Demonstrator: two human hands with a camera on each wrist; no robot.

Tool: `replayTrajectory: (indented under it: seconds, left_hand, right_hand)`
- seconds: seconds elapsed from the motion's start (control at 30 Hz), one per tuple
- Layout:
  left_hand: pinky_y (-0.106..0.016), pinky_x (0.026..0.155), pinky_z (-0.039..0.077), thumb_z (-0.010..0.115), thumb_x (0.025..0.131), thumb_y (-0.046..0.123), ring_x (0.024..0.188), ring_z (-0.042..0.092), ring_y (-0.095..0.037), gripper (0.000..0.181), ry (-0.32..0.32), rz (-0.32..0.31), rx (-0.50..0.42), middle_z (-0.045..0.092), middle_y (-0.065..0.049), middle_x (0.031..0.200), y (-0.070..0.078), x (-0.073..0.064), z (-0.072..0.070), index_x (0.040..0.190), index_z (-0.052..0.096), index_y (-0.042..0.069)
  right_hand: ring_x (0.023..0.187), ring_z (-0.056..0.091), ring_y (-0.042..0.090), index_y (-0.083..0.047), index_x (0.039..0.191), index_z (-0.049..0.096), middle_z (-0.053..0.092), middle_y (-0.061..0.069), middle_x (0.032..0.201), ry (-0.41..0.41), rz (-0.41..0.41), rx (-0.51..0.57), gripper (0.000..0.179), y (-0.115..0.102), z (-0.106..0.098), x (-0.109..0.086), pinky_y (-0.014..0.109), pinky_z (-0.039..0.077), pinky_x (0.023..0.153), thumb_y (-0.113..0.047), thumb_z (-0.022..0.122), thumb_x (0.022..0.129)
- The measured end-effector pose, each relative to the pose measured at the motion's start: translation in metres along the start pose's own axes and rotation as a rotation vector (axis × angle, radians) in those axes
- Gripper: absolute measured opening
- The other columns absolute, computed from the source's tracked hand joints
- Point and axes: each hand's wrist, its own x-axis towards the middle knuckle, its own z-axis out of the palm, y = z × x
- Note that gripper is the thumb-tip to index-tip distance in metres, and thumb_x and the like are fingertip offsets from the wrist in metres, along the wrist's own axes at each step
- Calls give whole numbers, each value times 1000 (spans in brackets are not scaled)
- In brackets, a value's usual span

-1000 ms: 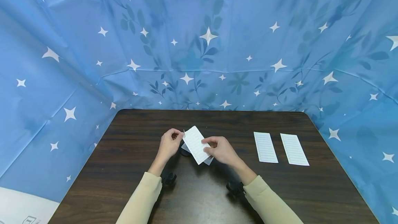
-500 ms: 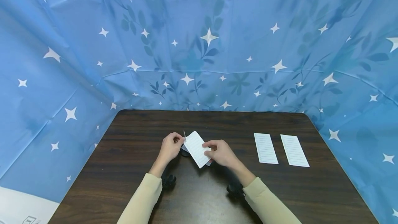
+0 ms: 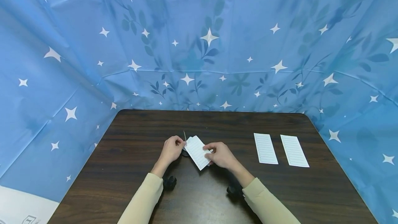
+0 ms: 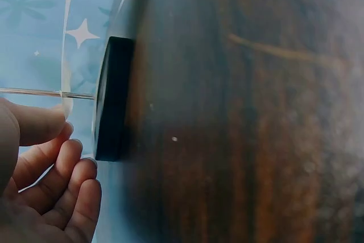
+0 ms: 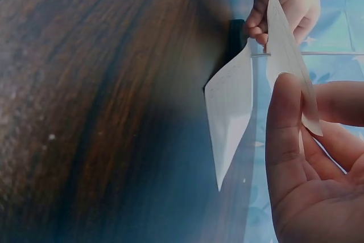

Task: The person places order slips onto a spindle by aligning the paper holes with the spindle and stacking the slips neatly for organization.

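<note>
A thin metal spike stands upright on a black round base, forming a paper spike. A white lined paper slip is on the rod, pierced near its far left corner. My left hand pinches that corner beside the rod between thumb and forefinger. On the slip's right edge, my right hand pinches with thumb and fingers. Lower on the rod, near the base, another slip droops beneath the held one. In the head view the upper slip and left hand hide most of the base.
Two more lined slips, one nearer and one farther right, lie flat on the dark wooden table. A blue star-patterned curtain hangs behind the table. Black wrist cameras sit under both wrists.
The held slip has moved down the rod, and more of the metal tip shows above it. Both hands have come down and slightly toward me with it.
</note>
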Motion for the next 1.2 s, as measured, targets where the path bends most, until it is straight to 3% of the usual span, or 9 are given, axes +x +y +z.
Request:
replayTrajectory:
  seconds: [0.47,1.2]
  left_hand:
    - [-34,68,44,69,95,14,71,52,-16,14,-36,-10,97,58,0,76,-2,2,3,81,67,10]
    - [-33,68,46,71,94,14,70,55,-15,10,-80,-43,85,62,0,78,-1,4,0,85,69,10]
  right_hand:
    - [59,67,19,8,111,72,67,16,100,-26,22,-25,24,12,5,0,33,57,56,6,70,87]
    - [59,66,19,8,111,72,69,18,103,-11,43,-62,26,15,3,2,32,56,54,10,68,85]
